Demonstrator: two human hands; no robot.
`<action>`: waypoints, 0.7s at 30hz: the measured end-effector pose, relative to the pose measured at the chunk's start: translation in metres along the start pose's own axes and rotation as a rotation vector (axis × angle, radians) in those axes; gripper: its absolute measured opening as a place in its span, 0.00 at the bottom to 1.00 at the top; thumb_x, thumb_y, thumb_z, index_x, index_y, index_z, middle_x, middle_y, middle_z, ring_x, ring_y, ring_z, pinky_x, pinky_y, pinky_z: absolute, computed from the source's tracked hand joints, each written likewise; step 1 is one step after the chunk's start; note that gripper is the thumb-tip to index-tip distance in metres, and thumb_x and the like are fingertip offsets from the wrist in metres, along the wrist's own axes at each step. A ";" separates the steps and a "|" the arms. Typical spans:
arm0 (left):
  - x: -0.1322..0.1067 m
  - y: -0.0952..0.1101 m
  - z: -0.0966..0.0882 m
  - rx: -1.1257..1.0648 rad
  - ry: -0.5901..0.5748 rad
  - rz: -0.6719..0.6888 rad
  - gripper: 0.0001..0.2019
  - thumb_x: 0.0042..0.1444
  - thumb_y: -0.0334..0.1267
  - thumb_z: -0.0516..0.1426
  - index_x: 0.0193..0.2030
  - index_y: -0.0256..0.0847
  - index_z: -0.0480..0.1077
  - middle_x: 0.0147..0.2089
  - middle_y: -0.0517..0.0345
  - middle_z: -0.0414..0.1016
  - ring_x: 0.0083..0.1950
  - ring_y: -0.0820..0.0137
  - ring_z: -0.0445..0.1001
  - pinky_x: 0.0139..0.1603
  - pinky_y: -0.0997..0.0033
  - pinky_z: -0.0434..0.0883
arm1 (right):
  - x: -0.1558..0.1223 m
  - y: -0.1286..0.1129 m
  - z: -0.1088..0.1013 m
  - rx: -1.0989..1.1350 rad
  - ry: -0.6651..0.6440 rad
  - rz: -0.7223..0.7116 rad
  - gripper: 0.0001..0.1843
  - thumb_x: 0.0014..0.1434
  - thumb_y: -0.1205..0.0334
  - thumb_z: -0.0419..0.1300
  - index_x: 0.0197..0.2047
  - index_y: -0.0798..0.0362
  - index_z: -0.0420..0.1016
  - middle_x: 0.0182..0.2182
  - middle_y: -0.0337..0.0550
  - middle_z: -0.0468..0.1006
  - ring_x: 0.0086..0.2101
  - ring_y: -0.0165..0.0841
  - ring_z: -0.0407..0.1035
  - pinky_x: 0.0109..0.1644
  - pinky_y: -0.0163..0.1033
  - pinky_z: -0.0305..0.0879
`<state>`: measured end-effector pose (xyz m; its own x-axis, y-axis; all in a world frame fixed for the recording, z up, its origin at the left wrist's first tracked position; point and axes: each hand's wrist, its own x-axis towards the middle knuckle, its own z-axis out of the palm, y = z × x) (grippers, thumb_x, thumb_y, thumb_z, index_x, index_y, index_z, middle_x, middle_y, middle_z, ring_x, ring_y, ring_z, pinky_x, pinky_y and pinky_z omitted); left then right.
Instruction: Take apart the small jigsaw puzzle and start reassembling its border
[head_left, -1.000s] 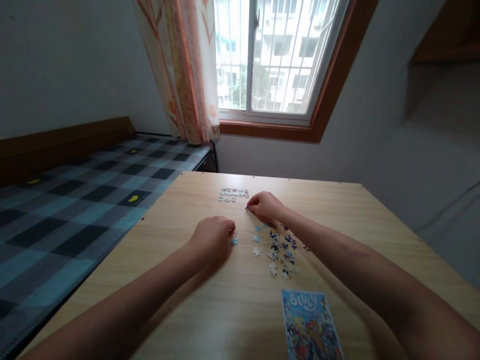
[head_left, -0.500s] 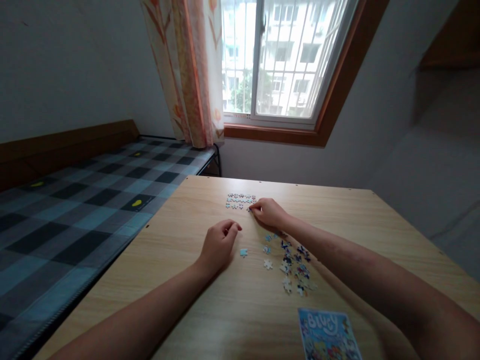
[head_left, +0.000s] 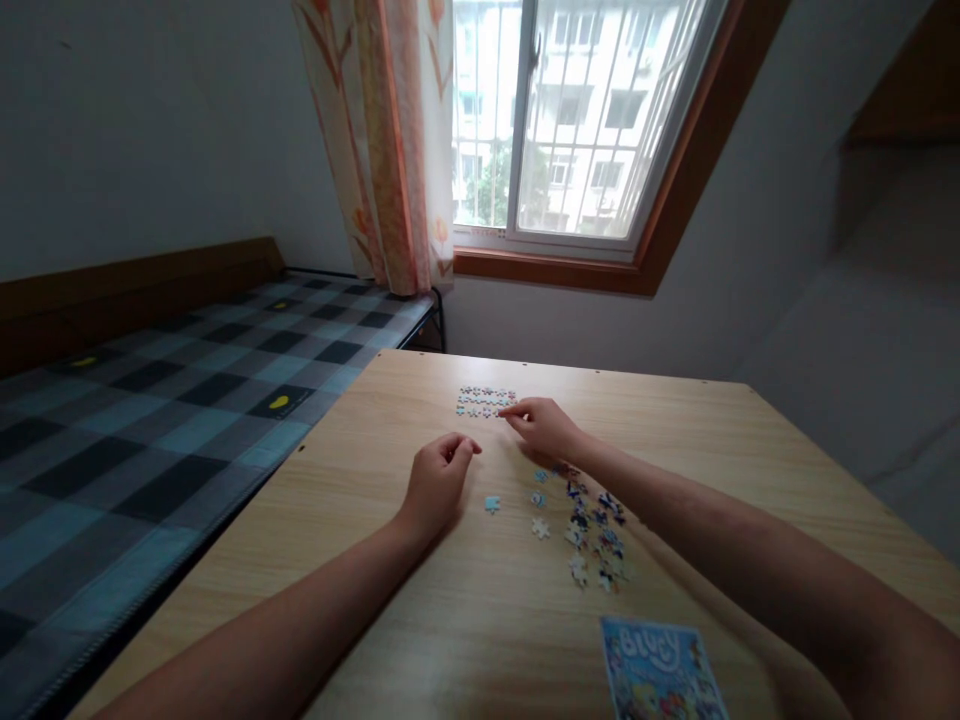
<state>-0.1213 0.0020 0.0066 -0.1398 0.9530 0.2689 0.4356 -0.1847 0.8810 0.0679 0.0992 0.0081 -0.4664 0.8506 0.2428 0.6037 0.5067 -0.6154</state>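
Near the table's far edge, rows of small jigsaw puzzle pieces [head_left: 480, 400] lie laid out. My right hand [head_left: 545, 426] reaches over to the right end of the nearest row, its thumb and fingertips pinched on a puzzle piece [head_left: 499, 412] that is partly hidden by them. My left hand [head_left: 439, 478] rests on the table, loosely curled, with nothing visible in it. A single light-blue puzzle piece [head_left: 492, 504] lies to the right of that hand. Under and beside my right forearm spreads a heap of loose pieces [head_left: 596, 530], blue, white and dark. A white piece [head_left: 541, 528] lies at the heap's left.
A blue picture sheet marked "Bluey" [head_left: 664, 670] lies at the near side of the wooden table [head_left: 420, 640]. Left of the table stands a bed with a checked cover [head_left: 225, 380]. Behind are a curtain [head_left: 401, 150] and a barred window [head_left: 577, 130].
My right hand has brought the pinched piece slightly up to the end of the nearest row, next to the other pieces. My left hand has barely moved. The view has shifted slightly.
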 end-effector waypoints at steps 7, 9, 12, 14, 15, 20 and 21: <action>0.000 -0.004 0.001 -0.027 0.034 -0.046 0.16 0.56 0.47 0.52 0.30 0.39 0.75 0.24 0.59 0.71 0.30 0.67 0.70 0.31 0.70 0.64 | -0.072 -0.033 -0.018 -0.088 -0.306 -0.390 0.16 0.64 0.65 0.57 0.51 0.46 0.83 0.39 0.44 0.80 0.33 0.28 0.71 0.38 0.34 0.63; 0.000 -0.004 0.001 -0.030 0.035 -0.040 0.16 0.56 0.47 0.52 0.30 0.39 0.75 0.24 0.60 0.71 0.29 0.67 0.70 0.31 0.71 0.64 | -0.084 -0.036 -0.018 -0.152 -0.346 -0.443 0.17 0.64 0.66 0.57 0.52 0.45 0.82 0.40 0.43 0.80 0.34 0.29 0.71 0.39 0.35 0.63; 0.000 -0.004 0.001 -0.040 0.041 -0.035 0.15 0.56 0.47 0.53 0.30 0.39 0.75 0.23 0.60 0.70 0.29 0.68 0.70 0.31 0.70 0.64 | -0.089 -0.035 -0.017 -0.248 -0.376 -0.493 0.17 0.65 0.64 0.56 0.51 0.45 0.82 0.39 0.43 0.80 0.34 0.30 0.71 0.39 0.36 0.63; 0.000 -0.004 0.001 -0.042 0.046 -0.036 0.15 0.56 0.46 0.53 0.30 0.39 0.75 0.23 0.60 0.70 0.29 0.68 0.70 0.32 0.70 0.65 | -0.087 -0.032 -0.018 -0.269 -0.365 -0.482 0.16 0.65 0.64 0.55 0.50 0.45 0.82 0.37 0.43 0.80 0.33 0.30 0.71 0.38 0.35 0.63; 0.000 -0.004 0.001 -0.043 0.047 -0.036 0.15 0.56 0.46 0.53 0.29 0.39 0.75 0.24 0.60 0.71 0.29 0.68 0.70 0.32 0.70 0.65 | -0.086 -0.031 -0.018 -0.266 -0.348 -0.464 0.17 0.65 0.64 0.55 0.51 0.45 0.82 0.37 0.43 0.80 0.33 0.30 0.71 0.38 0.35 0.62; 0.000 -0.002 0.001 -0.045 0.052 -0.024 0.15 0.56 0.46 0.53 0.28 0.39 0.74 0.26 0.59 0.73 0.31 0.67 0.71 0.35 0.69 0.67 | -0.086 -0.033 -0.016 -0.237 -0.300 -0.417 0.18 0.65 0.64 0.56 0.53 0.45 0.81 0.39 0.44 0.80 0.33 0.30 0.71 0.37 0.35 0.62; 0.000 -0.002 0.001 -0.044 0.050 -0.023 0.15 0.56 0.46 0.53 0.28 0.39 0.74 0.26 0.58 0.73 0.32 0.67 0.71 0.35 0.69 0.67 | -0.087 -0.034 -0.015 -0.246 -0.308 -0.428 0.17 0.65 0.63 0.56 0.53 0.45 0.81 0.39 0.43 0.80 0.33 0.30 0.71 0.37 0.35 0.61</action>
<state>-0.1217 0.0029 0.0046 -0.1941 0.9442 0.2661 0.3919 -0.1741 0.9034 0.0973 0.0099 0.0194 -0.8466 0.5011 0.1795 0.4351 0.8458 -0.3088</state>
